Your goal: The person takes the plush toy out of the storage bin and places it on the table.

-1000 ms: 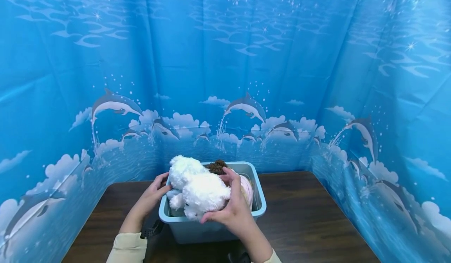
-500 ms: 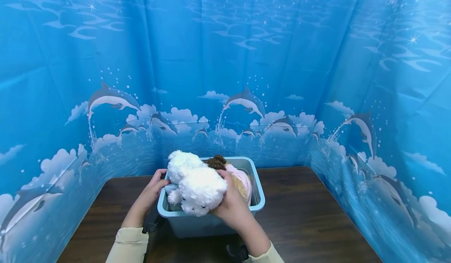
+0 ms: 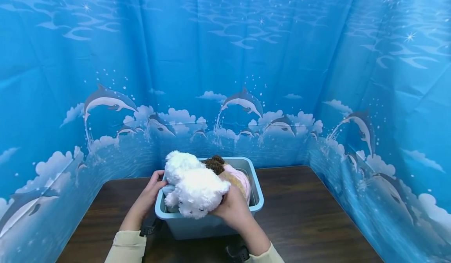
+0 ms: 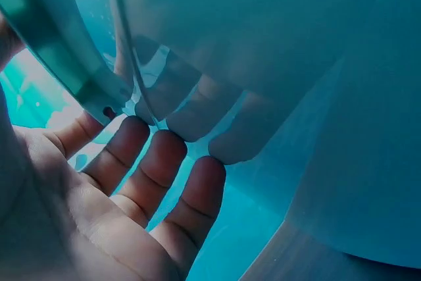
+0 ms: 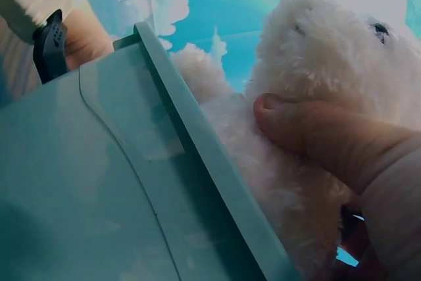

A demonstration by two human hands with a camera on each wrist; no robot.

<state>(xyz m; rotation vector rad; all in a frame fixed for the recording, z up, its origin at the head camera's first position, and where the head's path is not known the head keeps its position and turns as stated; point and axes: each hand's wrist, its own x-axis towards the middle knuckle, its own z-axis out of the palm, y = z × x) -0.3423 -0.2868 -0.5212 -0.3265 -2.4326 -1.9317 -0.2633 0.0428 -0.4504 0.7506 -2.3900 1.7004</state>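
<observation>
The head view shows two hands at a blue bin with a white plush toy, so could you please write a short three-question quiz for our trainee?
1. Which creatures are printed on the blue curtain? A) turtles B) dolphins C) crabs
2. True or false: the left hand touches the blue bin.
3. Which hand grips the white plush toy?

Key: 1. B. 2. True. 3. The right hand.

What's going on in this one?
A person's right hand grips a fluffy white plush animal at the open top of a light blue plastic bin, while the left hand holds the bin's left side. The bin stands on a dark wooden table. Brown curly plush and a tan-and-pink soft item also show inside, partly hidden.
</observation>
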